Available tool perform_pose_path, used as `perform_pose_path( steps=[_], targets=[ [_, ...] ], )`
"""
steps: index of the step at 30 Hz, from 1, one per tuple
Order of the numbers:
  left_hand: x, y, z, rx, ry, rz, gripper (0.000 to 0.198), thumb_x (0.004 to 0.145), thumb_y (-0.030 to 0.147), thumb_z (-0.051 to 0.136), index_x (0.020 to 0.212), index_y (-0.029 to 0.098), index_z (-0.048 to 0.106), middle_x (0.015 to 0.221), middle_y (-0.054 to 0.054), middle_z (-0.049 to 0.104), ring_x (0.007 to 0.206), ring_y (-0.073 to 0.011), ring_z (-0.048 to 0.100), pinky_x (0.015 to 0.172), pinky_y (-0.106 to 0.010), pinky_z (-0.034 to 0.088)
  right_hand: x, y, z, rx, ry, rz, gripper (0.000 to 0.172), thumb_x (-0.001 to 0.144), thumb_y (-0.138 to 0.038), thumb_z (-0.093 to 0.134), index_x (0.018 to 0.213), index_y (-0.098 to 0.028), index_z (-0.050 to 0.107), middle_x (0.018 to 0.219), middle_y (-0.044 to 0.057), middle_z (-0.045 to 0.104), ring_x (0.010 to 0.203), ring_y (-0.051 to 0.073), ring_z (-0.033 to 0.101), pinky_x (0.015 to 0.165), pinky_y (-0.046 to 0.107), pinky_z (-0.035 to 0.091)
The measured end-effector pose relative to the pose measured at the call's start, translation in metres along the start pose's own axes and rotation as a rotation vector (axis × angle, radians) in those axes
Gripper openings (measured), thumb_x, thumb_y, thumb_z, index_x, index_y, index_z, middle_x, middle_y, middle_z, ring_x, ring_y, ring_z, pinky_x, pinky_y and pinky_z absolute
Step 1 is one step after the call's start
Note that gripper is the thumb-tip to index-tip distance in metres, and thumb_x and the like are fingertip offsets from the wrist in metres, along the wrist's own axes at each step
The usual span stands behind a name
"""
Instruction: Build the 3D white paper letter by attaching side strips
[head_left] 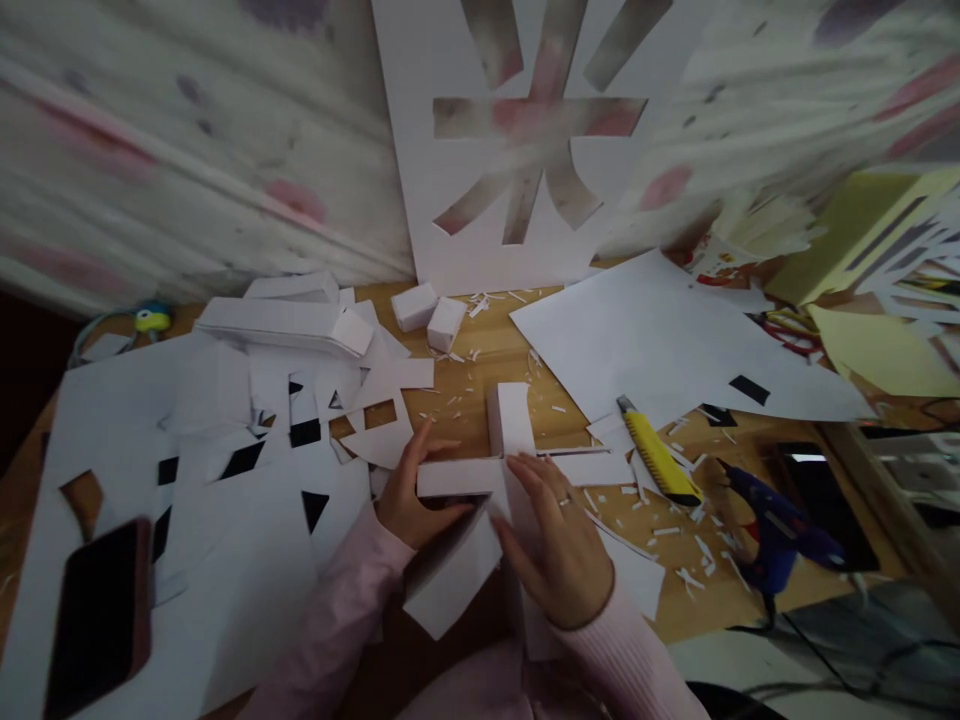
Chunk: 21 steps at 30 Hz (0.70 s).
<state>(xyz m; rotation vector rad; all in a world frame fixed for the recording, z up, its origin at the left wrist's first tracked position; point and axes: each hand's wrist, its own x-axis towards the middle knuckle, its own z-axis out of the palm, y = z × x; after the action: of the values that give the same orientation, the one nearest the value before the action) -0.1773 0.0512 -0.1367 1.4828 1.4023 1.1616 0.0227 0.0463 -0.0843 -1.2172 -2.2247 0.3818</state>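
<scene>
A white folded-paper shape [514,420] with several arms lies at the table's near edge between my hands. My left hand [416,490] grips the end of its left arm, thumb below and fingers above. My right hand [562,540] rests on the shape's centre and near arm, fingers stretched out and a ring on one of them. One slanting arm hangs toward the lower left. Part of the near arm is hidden under my right hand. To the right lies a yellow utility knife [652,455] among paper scraps.
A white board [405,150] with a cut-out character leans at the back. Folded paper pieces [281,322] and cut sheets [225,560] cover the left. A blue glue gun [780,530], phones [101,620] and a large sheet [637,330] lie around. A paper cup [720,255] stands behind.
</scene>
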Motion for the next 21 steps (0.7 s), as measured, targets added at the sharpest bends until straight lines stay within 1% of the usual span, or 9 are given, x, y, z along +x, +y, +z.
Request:
perform_pose_path(
  steps=[2, 4, 6, 8, 12, 14, 16, 18, 21],
  targets=[
    [0.000, 0.000, 0.007, -0.024, 0.038, -0.013, 0.103, 0.065, 0.024, 0.081, 0.147, 0.025, 0.019, 0.110, -0.007, 0.066, 0.104, -0.0215, 0.063, 0.093, -0.039, 0.049, 0.008, 0.002, 0.012, 0.007, 0.006, -0.021, 0.062, 0.086, -0.022, 0.056, 0.140, -0.006, 0.031, 0.131, 0.020, 0.055, 0.129, 0.029, 0.045, 0.107, 0.056, 0.040],
    [0.001, -0.001, 0.012, -0.052, 0.077, -0.024, 0.103, 0.066, 0.025, 0.080, 0.148, 0.024, 0.016, 0.100, -0.005, 0.068, 0.093, -0.0196, 0.066, 0.084, -0.034, 0.053, 0.012, 0.004, 0.023, 0.005, 0.024, -0.028, 0.073, 0.085, -0.023, 0.058, 0.145, -0.003, 0.021, 0.133, 0.021, 0.053, 0.132, 0.030, 0.043, 0.110, 0.058, 0.036],
    [0.002, -0.002, 0.013, -0.076, 0.122, -0.033, 0.104, 0.066, 0.027, 0.081, 0.148, 0.023, 0.018, 0.091, -0.003, 0.069, 0.085, -0.0185, 0.067, 0.078, -0.031, 0.054, 0.011, 0.005, 0.030, 0.003, 0.043, -0.029, 0.080, 0.083, -0.023, 0.059, 0.146, 0.000, 0.016, 0.130, 0.021, 0.056, 0.131, 0.029, 0.044, 0.111, 0.060, 0.033],
    [0.002, -0.001, 0.013, -0.078, 0.147, -0.047, 0.105, 0.063, 0.028, 0.083, 0.147, 0.021, 0.021, 0.089, -0.003, 0.070, 0.082, -0.0186, 0.068, 0.075, -0.029, 0.054, 0.010, 0.005, 0.034, -0.001, 0.051, -0.020, 0.082, 0.082, -0.021, 0.060, 0.146, 0.002, 0.014, 0.127, 0.022, 0.057, 0.130, 0.030, 0.044, 0.110, 0.060, 0.034],
    [-0.001, 0.002, 0.010, 0.005, 0.146, -0.067, 0.103, 0.062, 0.029, 0.085, 0.146, 0.022, 0.027, 0.090, -0.003, 0.072, 0.081, -0.0185, 0.069, 0.074, -0.028, 0.055, 0.010, 0.004, 0.037, -0.035, 0.076, -0.020, 0.078, 0.080, -0.020, 0.060, 0.144, 0.003, 0.021, 0.128, 0.025, 0.054, 0.130, 0.033, 0.041, 0.106, 0.061, 0.039],
    [-0.001, 0.004, 0.009, 0.052, 0.161, -0.058, 0.101, 0.061, 0.031, 0.086, 0.145, 0.023, 0.031, 0.089, -0.003, 0.073, 0.081, -0.0191, 0.069, 0.075, -0.028, 0.055, 0.011, 0.003, 0.037, -0.017, 0.082, -0.023, 0.073, 0.079, -0.019, 0.061, 0.141, 0.001, 0.027, 0.124, 0.024, 0.055, 0.128, 0.034, 0.043, 0.106, 0.063, 0.039],
    [-0.001, 0.004, 0.008, 0.071, 0.161, -0.062, 0.102, 0.060, 0.034, 0.086, 0.145, 0.023, 0.031, 0.089, -0.002, 0.073, 0.080, -0.0202, 0.069, 0.077, -0.029, 0.055, 0.013, 0.002, 0.036, 0.014, 0.081, -0.015, 0.069, 0.077, -0.017, 0.062, 0.137, -0.001, 0.032, 0.120, 0.023, 0.058, 0.125, 0.033, 0.046, 0.107, 0.063, 0.038],
    [0.001, 0.002, 0.007, 0.048, 0.132, -0.064, 0.103, 0.061, 0.034, 0.086, 0.146, 0.023, 0.030, 0.089, -0.002, 0.072, 0.079, -0.0199, 0.068, 0.076, -0.030, 0.055, 0.015, 0.002, 0.034, 0.044, 0.076, 0.014, 0.063, 0.078, -0.017, 0.062, 0.134, -0.004, 0.036, 0.119, 0.021, 0.060, 0.124, 0.032, 0.048, 0.107, 0.062, 0.038],
    [0.004, 0.000, 0.005, -0.029, 0.043, -0.031, 0.097, 0.065, 0.032, 0.083, 0.146, 0.025, 0.029, 0.092, -0.002, 0.069, 0.083, -0.0182, 0.067, 0.077, -0.030, 0.054, 0.014, 0.005, 0.027, 0.145, 0.027, 0.091, 0.053, 0.084, -0.018, 0.058, 0.134, -0.013, 0.040, 0.124, 0.016, 0.061, 0.124, 0.027, 0.051, 0.109, 0.057, 0.038]
  ],
)
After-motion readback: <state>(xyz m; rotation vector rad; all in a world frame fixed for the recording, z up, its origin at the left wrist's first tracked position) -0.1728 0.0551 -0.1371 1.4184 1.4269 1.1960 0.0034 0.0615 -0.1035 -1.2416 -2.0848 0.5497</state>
